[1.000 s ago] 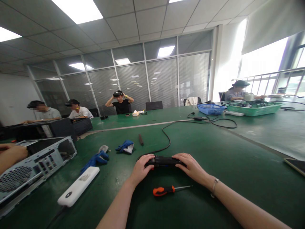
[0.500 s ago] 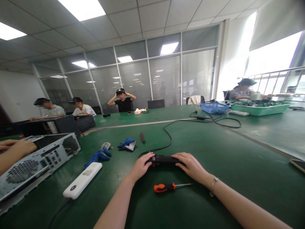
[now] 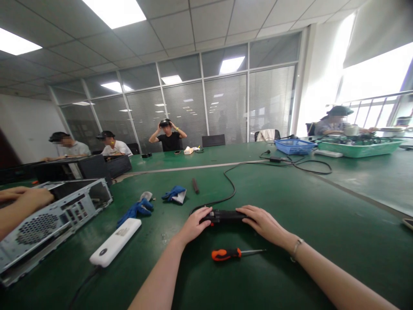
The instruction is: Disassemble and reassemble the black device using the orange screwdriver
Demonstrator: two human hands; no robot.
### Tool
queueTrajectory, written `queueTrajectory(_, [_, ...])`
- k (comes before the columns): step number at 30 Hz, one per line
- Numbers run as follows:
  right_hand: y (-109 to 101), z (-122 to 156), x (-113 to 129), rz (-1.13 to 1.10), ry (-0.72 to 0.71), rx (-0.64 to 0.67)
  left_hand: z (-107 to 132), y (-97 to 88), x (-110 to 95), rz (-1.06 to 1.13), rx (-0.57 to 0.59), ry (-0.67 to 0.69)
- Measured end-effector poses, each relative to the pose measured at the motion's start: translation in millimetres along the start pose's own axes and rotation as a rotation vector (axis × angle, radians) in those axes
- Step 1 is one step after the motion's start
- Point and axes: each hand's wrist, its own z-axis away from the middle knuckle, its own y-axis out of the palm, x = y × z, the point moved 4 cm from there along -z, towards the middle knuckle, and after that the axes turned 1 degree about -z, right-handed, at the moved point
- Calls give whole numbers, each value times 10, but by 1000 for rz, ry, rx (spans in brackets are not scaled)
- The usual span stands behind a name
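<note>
A black corded electric screwdriver point(image 3: 226, 216) lies crosswise on the green table in front of me. My left hand point(image 3: 197, 224) grips its left end, where the cord comes out and a small red part shows by my thumb. My right hand point(image 3: 260, 220) holds the other end, its fingers over the top; that tip is hidden. Nearer to me, below the tool, rests a screwdriver point(image 3: 226, 254) with an orange and black handle, its shaft pointing right. A thin bracelet is on my right wrist.
To the left lie a white power strip point(image 3: 116, 242), blue gloves point(image 3: 137, 209) and an open metal computer case point(image 3: 54, 219) with another person's hands point(image 3: 27, 200) at it. A dark bar point(image 3: 195, 185) lies ahead. Blue point(image 3: 295, 147) and green baskets point(image 3: 361, 148) stand back right, near the cord point(image 3: 230, 181).
The whole view has shifted slightly, so things sit a little further right. Both hands keep their hold on the electric screwdriver.
</note>
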Motion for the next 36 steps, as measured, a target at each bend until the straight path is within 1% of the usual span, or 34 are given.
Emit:
queueTrajectory(5, [3,18,-16,-11,9,-6,30,-31,11,24,-68,-17])
queueTrajectory(8, [3,31,-20,-13,13,-3,30,-33,8,51,-83,1])
queueTrajectory(14, [8,37,5,21,3,35,-1,-12,27,81,-42,14])
queueTrajectory(22, [30,-15,-23,44,47,100,-46,20,26,-121,19,-18])
queueTrajectory(26, [22,-34,-13,47,76,116,-72,10,23,-126,29,-34])
queueTrajectory(30, [26,-49,-8,56,102,115,-10,5,16,-93,36,-27])
queueTrajectory(32, [32,-50,-18,55,104,117,49,6,11,-57,23,-9])
queueTrajectory(36, [40,-45,-58,39,101,129,131,-27,7,-18,-71,33])
